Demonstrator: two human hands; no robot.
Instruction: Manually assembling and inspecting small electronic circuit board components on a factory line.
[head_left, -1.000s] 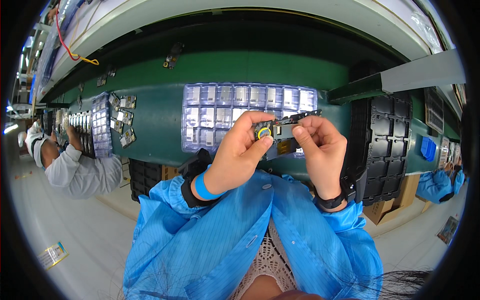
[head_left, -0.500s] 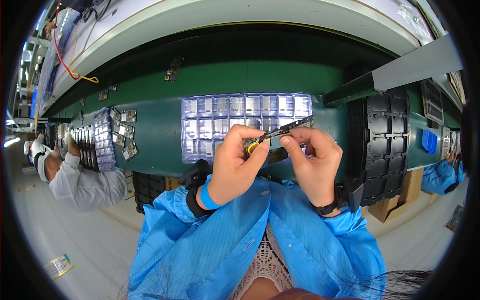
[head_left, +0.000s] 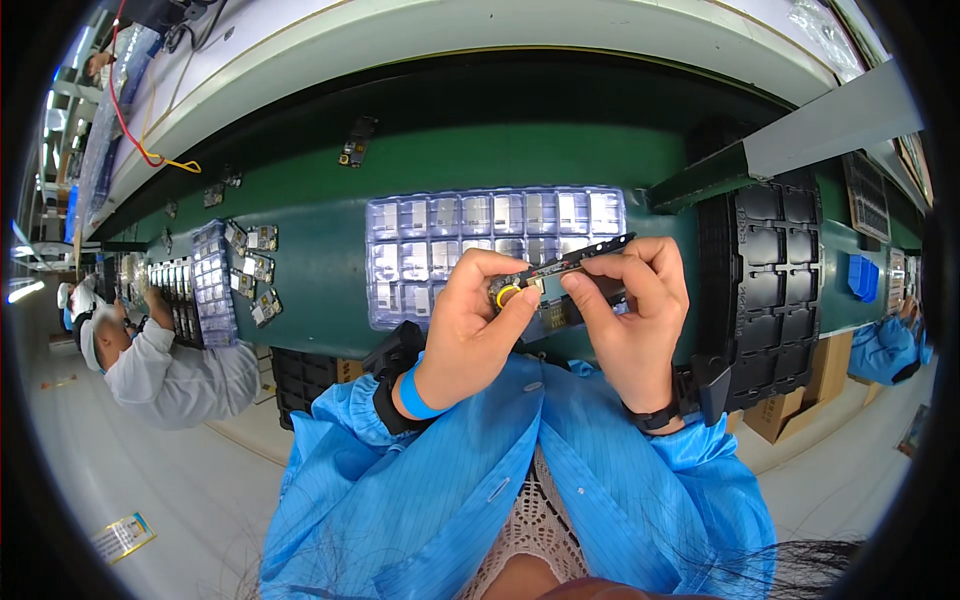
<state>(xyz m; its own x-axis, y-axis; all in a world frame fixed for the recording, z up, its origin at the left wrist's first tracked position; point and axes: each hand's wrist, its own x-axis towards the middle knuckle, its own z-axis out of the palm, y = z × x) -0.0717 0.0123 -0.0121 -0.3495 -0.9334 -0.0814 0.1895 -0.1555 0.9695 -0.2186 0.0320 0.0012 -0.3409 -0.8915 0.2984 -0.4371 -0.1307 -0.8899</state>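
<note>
Between both hands, above the near part of a clear plastic tray (head_left: 398, 231), is a dark circuit board (head_left: 603, 247) with a yellow ring (head_left: 507, 296) at its left end. My left hand (head_left: 468, 315) pinches that left end between thumb and fingers. My right hand (head_left: 640, 318) is closed on the board's right part, thumb below and fingers behind. The board is tilted, its right end raised. A dark gold-marked piece (head_left: 560, 315) shows beneath it; I cannot tell whether it is joined to the board. The tray's compartments hold flat silvery pieces.
Several loose circuit boards (head_left: 259, 268) lie left of the tray, and another board (head_left: 357, 141) lies behind it. Stacked black trays (head_left: 768, 290) stand at right, below a metal post (head_left: 800, 135). A white shelf edge (head_left: 500, 35) crosses the back. A person in white (head_left: 180, 375) works at left.
The view has shifted slightly, moving the surroundings a little right and down. Both hands keep their hold on the board, with only a slight change in the right fingers.
</note>
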